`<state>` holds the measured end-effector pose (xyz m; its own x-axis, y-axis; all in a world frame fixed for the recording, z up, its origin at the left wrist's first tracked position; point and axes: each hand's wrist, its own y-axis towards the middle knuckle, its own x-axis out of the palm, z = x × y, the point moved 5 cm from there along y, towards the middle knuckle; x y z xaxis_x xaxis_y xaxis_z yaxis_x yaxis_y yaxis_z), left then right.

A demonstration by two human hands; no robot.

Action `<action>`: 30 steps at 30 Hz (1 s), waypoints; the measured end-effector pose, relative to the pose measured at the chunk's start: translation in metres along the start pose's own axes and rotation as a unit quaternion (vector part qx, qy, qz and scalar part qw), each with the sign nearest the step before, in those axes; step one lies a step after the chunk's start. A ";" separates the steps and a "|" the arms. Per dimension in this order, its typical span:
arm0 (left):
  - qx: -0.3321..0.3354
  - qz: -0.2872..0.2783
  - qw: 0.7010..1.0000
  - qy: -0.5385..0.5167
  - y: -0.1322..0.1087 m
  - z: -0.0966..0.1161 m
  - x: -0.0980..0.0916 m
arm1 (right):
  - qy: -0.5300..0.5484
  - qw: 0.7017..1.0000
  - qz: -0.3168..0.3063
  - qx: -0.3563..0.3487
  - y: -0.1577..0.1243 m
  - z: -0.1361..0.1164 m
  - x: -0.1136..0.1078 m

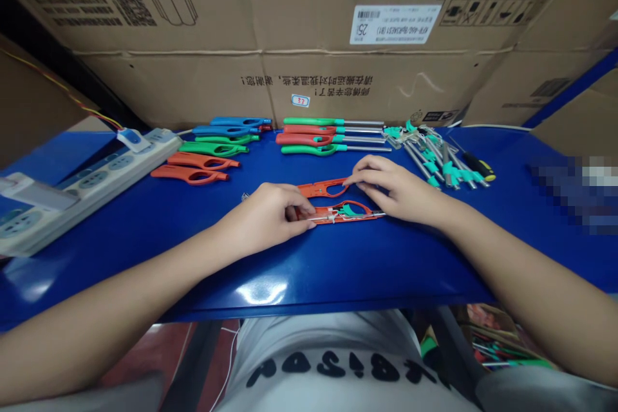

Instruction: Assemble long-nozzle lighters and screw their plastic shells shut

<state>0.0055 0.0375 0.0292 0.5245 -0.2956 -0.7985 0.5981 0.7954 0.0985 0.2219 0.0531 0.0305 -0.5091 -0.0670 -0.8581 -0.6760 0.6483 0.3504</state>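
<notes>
In the head view, an orange lighter half-shell with inner parts (333, 214) lies on the blue table, its open side up. It holds a green trigger (348, 210), a pale tube and thin wires, and a metal rod sticks out to the right. My left hand (270, 212) is closed on its left end, thumb along the near edge. Just behind lies a matching bare orange half-shell (316, 190). My right hand (386, 187) pinches the right end of that bare shell, its lower fingers close to the metal rod.
Blue, green and orange handle shells (207, 148) lie at back left, near a power strip (96, 187). Several assembled lighters (309, 135) sit behind my hands. Metal rods with green triggers (439, 158) and a screwdriver (477, 166) are at right. Cardboard (299, 26) walls the back.
</notes>
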 end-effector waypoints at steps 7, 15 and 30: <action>0.037 0.026 0.999 -0.007 -0.002 0.008 -0.003 | -0.019 0.999 -0.002 0.050 0.000 0.021 0.008; 0.106 0.092 0.980 0.141 0.003 0.004 -0.017 | 0.008 0.997 -0.026 0.067 -0.001 0.022 0.008; 0.150 0.120 0.969 0.155 0.006 -0.006 -0.016 | 0.342 0.884 0.047 0.315 -0.002 0.032 0.005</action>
<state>-0.0036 0.0502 0.0391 0.4906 0.0892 -0.8668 0.6551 0.6182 0.4343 0.2381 0.0760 0.0138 -0.8961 -0.2942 -0.3324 -0.2928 0.9546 -0.0554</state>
